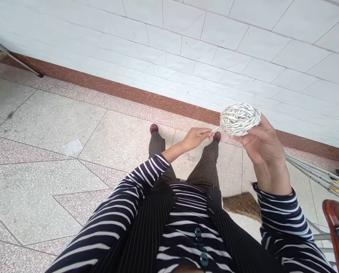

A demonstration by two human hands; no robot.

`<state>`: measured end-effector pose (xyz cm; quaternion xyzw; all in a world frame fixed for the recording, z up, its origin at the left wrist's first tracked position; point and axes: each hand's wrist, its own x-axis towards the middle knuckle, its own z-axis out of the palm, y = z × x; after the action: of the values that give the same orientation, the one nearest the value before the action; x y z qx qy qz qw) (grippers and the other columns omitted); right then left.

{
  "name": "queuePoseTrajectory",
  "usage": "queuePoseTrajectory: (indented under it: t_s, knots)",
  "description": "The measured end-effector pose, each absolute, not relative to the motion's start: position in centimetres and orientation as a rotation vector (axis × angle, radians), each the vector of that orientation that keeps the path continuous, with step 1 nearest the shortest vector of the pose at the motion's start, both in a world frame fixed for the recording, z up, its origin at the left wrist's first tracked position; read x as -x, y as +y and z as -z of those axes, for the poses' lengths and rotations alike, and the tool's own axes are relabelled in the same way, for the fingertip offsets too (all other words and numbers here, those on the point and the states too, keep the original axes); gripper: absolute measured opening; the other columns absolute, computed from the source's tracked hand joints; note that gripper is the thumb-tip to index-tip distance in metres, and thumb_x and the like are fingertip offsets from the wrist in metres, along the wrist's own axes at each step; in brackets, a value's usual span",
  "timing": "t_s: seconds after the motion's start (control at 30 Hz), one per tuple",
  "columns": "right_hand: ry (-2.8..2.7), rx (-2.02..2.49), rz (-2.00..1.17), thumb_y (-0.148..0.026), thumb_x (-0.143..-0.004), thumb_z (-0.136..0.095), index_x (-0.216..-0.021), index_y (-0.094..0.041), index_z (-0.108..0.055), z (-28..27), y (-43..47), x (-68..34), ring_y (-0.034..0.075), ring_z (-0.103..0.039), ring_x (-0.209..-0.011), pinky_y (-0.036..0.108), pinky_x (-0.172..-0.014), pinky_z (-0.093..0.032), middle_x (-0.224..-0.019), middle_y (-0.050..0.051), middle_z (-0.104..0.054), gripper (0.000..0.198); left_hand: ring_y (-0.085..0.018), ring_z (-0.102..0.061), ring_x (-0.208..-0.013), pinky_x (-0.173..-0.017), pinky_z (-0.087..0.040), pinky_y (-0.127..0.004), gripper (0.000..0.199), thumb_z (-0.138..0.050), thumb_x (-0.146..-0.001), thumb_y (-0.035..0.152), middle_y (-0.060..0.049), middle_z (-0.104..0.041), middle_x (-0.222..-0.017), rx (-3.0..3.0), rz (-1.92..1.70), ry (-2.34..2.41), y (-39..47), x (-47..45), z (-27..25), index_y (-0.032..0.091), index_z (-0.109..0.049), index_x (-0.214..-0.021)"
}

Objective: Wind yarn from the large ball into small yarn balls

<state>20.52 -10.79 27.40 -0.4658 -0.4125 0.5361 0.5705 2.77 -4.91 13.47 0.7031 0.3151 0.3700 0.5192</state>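
Note:
A ball of white yarn flecked with dark strands (240,119) rests in my right hand (264,144), whose fingers curve round its underside and right side. A short length of yarn (215,129) runs from the ball's left side to my left hand (197,138). The thumb and fingers of that hand are pinched together on the strand. Both hands are raised in front of my body, a small gap apart.
A white tiled wall (186,49) stands ahead, with a reddish-brown baseboard (124,86). A broom head (243,204) lies by my right side. Metal tubes (314,172) and a brown wooden piece (338,227) are at the right. White paper (73,147) lies on the floor; a metal leg (18,58) stands far left.

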Motion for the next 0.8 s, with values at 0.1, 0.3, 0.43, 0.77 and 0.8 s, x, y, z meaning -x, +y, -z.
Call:
queuePoseTrajectory:
  t_s: [0.1, 0.3, 0.43, 0.77, 0.8]
  knots:
    - [-0.948, 1.115, -1.296, -0.02, -0.069, -0.078, -0.111, -0.032, -0.072, -26.9, -11.7, -21.1, 0.019, -0.072, -0.092, 0.032, -0.064, -0.067, -0.116, -0.001, -0.072, 0.044, -0.019, -0.068, -0.096, -0.097, -0.047, -0.032, 0.031, -0.049, -0.101, 0.029, -0.006, -0.077, -0.098, -1.915, -0.855, 0.913, -3.4, -1.1, -12.3, 0.016, -0.075, -0.092]
    - [-0.877, 1.1, -1.461, -0.02, -0.067, -0.075, -0.107, -0.032, -0.072, -27.2, -14.4, -20.2, 0.027, -0.071, -0.109, 0.042, -0.074, -0.069, -0.116, 0.0, -0.074, 0.042, -0.023, -0.067, -0.106, -0.097, -0.048, -0.033, 0.029, -0.048, -0.101, 0.028, -0.008, -0.076, -0.114, -2.154, -0.716, 1.105, -0.2, -0.3, -11.0, 0.018, -0.074, -0.111]
    - [-0.928, 1.063, -1.445, -0.019, -0.067, -0.074, -0.108, -0.032, -0.072, -28.6, -14.7, -19.7, 0.031, -0.065, -0.123, 0.046, -0.084, -0.068, -0.122, 0.002, -0.072, 0.044, -0.021, -0.068, -0.098, -0.086, -0.048, -0.028, 0.031, -0.045, -0.101, 0.028, -0.006, -0.076, -0.107, -2.074, -0.633, 1.018, -0.8, -1.8, -10.5, 0.019, -0.073, -0.109]
    - [-0.896, 0.857, -1.046, -0.005, -0.067, -0.064, -0.109, -0.033, -0.07, -32.1, -14.6, -21.4, 0.029, -0.069, -0.117, 0.048, -0.096, -0.063, -0.116, 0.002, -0.073, 0.05, -0.014, -0.065, -0.08, -0.073, -0.045, -0.021, 0.023, -0.047, -0.091, 0.016, -0.002, -0.071, -0.084, -1.757, -0.295, 0.826, -6.8, -0.3, -1.7, 0.015, -0.067, -0.081]
    - [-0.884, 0.855, -1.009, -0.004, -0.068, -0.063, -0.11, -0.035, -0.07, -32.3, -14.6, -21.4, 0.028, -0.07, -0.117, 0.049, -0.098, -0.062, -0.116, 0.0, -0.073, 0.051, -0.014, -0.066, -0.081, -0.074, -0.045, -0.021, 0.022, -0.047, -0.09, 0.014, -0.002, -0.072, -0.084, -1.752, -0.262, 0.845, -7.1, 0.4, -1.0, 0.015, -0.068, -0.08]
